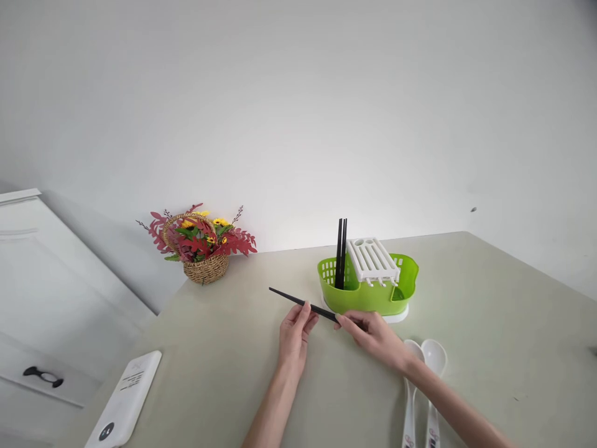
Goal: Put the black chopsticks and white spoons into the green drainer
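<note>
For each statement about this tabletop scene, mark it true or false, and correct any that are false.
1. Both hands grip one black chopstick: left hand, right hand, black chopstick. True.
2. The green caddy holds no chopsticks. False: two black chopsticks stand upright in its left compartment.
3. Two white spoons lie on the table by the right forearm. True.
4. The flower basket sits to the right of the caddy. False: it sits to the left, near the wall.
5. A white device lies at the table's near left edge. True.
</note>
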Available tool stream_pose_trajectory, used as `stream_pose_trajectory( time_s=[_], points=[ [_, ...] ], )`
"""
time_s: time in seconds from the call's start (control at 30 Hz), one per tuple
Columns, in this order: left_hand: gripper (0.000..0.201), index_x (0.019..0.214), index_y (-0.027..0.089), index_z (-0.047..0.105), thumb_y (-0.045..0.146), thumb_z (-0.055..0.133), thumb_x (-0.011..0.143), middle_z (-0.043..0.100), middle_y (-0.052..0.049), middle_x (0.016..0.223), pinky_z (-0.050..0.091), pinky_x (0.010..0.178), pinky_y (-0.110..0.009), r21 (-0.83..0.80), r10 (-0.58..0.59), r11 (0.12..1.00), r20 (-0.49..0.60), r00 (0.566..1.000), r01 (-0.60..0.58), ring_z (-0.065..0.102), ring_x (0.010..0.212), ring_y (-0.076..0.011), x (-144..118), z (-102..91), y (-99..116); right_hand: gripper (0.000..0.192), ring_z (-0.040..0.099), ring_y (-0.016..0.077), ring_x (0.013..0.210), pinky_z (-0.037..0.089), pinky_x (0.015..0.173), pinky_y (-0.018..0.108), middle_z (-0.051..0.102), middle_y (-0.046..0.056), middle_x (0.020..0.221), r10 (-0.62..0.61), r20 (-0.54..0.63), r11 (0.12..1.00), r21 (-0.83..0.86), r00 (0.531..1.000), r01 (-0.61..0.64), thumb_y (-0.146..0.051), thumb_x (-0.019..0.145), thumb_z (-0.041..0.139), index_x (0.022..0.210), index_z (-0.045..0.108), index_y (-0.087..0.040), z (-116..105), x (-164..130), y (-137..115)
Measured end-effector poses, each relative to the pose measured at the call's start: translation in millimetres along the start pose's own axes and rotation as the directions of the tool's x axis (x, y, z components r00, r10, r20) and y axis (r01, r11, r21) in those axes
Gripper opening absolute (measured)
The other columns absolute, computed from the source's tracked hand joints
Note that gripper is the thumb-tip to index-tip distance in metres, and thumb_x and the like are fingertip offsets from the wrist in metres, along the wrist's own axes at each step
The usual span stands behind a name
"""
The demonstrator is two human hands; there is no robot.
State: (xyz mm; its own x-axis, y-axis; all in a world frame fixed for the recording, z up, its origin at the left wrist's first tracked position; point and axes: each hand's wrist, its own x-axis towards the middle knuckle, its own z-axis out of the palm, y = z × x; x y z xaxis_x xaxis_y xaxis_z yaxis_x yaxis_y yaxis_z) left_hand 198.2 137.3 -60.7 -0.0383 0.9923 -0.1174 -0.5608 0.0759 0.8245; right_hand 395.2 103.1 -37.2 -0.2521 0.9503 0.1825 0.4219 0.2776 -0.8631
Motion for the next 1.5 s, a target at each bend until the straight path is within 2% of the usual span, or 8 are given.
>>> stream_pose_trajectory(
  time_s=[0.4, 0.5, 0.6, 0.77, 0.9, 1.0, 1.17, 1.5],
  points=[
    [0.028, 0.079, 0.014, 0.074, 0.030, 0.094, 0.069, 0.071, -0.002, 0.083, 0.060, 0.078, -0.022, 0.097, 0.090, 0.992, -0.030, 0.995, -0.087, 0.068, 0.078, -0.0111, -6.2, -14.4, 7.7, 0.050, 0.051, 0.0159, 0.063, 0.037, 0.060, 0.029, 0.064, 0.001, 0.070, -0.064, -0.067, 0.998, 0.002, 0.996, 0.064, -0.060, 0.102, 0.041, 0.091, 0.070, -0.020, 14.0, -10.7, 13.4],
    [0.028, 0.081, 0.014, 0.074, 0.024, 0.095, 0.066, 0.071, -0.001, 0.080, 0.059, 0.068, -0.018, 0.107, 0.145, 0.985, -0.123, 0.982, -0.132, 0.069, 0.073, -0.0102, -2.1, -24.5, 42.2, 0.045, 0.049, 0.0153, 0.059, 0.038, 0.060, 0.028, 0.059, -0.002, 0.066, -0.103, -0.054, 0.995, -0.020, 0.993, 0.102, -0.057, 0.103, 0.040, 0.104, 0.068, -0.021, 17.6, -15.0, 11.7],
    [0.024, 0.082, 0.016, 0.072, 0.016, 0.093, 0.069, 0.070, 0.001, 0.079, 0.056, 0.064, -0.013, 0.045, 0.293, 0.956, -0.246, 0.924, -0.291, 0.070, 0.074, -0.0074, 10.0, -17.6, 96.6, 0.040, 0.054, 0.0146, 0.059, 0.041, 0.062, 0.027, 0.062, -0.003, 0.071, -0.142, -0.021, 0.989, -0.038, 0.990, 0.141, -0.051, 0.105, 0.040, 0.122, 0.061, -0.022, 19.0, -16.4, 11.1],
    [0.028, 0.088, 0.015, 0.074, 0.029, 0.092, 0.071, 0.075, -0.003, 0.092, 0.057, 0.068, -0.016, 0.227, 0.461, 0.868, -0.038, 0.887, -0.441, 0.072, 0.081, -0.0100, 31.9, 45.5, 151.3, 0.035, 0.063, 0.0160, 0.064, 0.040, 0.064, 0.027, 0.070, -0.003, 0.076, -0.209, 0.065, 0.966, -0.139, 0.976, 0.216, -0.041, 0.101, 0.049, 0.130, 0.055, -0.024, 22.0, -16.4, 12.9],
    [0.039, 0.093, 0.015, 0.075, 0.040, 0.091, 0.068, 0.079, -0.009, 0.097, 0.059, 0.067, -0.025, 0.524, 0.474, 0.690, 0.196, 0.859, -0.500, 0.075, 0.085, -0.0194, 43.7, 97.7, 139.5, 0.034, 0.067, 0.0182, 0.067, 0.037, 0.064, 0.028, 0.074, -0.003, 0.076, -0.223, 0.099, 0.943, -0.229, 0.970, 0.241, -0.034, 0.098, 0.051, 0.130, 0.056, -0.024, 22.9, -16.1, 14.4],
    [0.037, 0.089, 0.017, 0.075, 0.047, 0.087, 0.071, 0.080, -0.010, 0.092, 0.060, 0.067, -0.030, 0.678, 0.422, 0.505, 0.345, 0.838, -0.534, 0.076, 0.085, -0.0234, 54.6, 116.3, 120.6, 0.035, 0.069, 0.0184, 0.069, 0.036, 0.064, 0.028, 0.075, -0.002, 0.079, -0.216, 0.097, 0.935, -0.267, 0.972, 0.234, -0.030, 0.097, 0.049, 0.131, 0.055, -0.023, 21.1, -15.1, 14.3],
    [0.037, 0.086, 0.020, 0.074, 0.055, 0.080, 0.075, 0.081, -0.008, 0.087, 0.059, 0.078, -0.033, 0.802, 0.358, 0.283, 0.421, 0.834, -0.526, 0.076, 0.084, -0.0243, 75.3, 116.9, 96.3, 0.036, 0.071, 0.0182, 0.072, 0.034, 0.063, 0.028, 0.077, -0.003, 0.080, -0.208, 0.102, 0.923, -0.307, 0.973, 0.230, -0.028, 0.097, 0.050, 0.132, 0.055, -0.024, 19.1, -14.3, 12.9],
    [0.036, 0.079, 0.023, 0.077, 0.059, 0.073, 0.078, 0.081, -0.007, 0.091, 0.053, 0.072, -0.034, 0.843, 0.320, 0.143, 0.456, 0.830, -0.518, 0.073, 0.085, -0.0265, 86.0, 113.3, 76.0, 0.038, 0.072, 0.0195, 0.075, 0.035, 0.064, 0.028, 0.077, -0.002, 0.081, -0.201, 0.118, 0.915, -0.333, 0.972, 0.229, -0.026, 0.094, 0.054, 0.132, 0.055, -0.025, 18.6, -12.0, 12.9]
  ],
)
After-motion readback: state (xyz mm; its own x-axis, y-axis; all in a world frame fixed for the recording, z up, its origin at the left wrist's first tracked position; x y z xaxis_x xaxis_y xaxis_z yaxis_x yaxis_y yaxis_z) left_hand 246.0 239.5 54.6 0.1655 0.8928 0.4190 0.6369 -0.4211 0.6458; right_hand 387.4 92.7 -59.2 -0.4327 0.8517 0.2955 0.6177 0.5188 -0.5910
